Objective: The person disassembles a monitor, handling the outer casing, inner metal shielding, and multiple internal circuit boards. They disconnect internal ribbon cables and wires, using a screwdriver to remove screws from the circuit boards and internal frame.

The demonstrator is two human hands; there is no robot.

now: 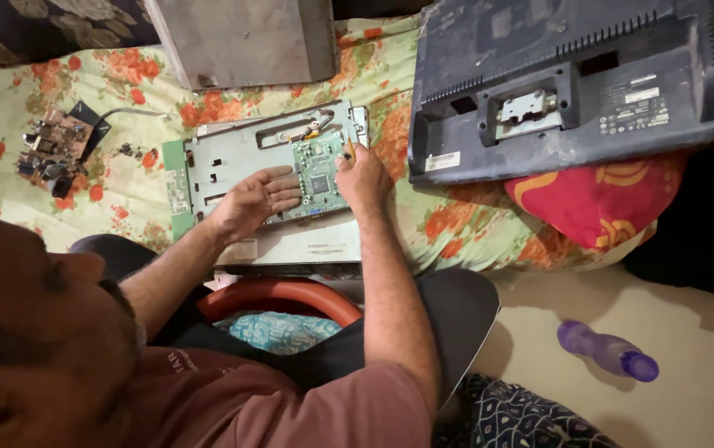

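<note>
A grey metal monitor chassis [232, 153] lies on a floral sheet, with a green circuit board [317, 162] fixed at its right side. My left hand [253, 199] rests flat on the chassis, its fingertips touching the left edge of the board. My right hand [363, 176] is closed around a small screwdriver [348, 148], whose tip points down at the board's right edge. A white panel [303, 245] sticks out under the chassis toward me.
A dark plastic monitor back cover [572, 83] lies at the right, partly on a red cushion [597, 203]. A brown circuit board [54, 149] sits far left. A grey metal box [245, 37] stands behind. A purple bottle [610, 350] lies on the floor.
</note>
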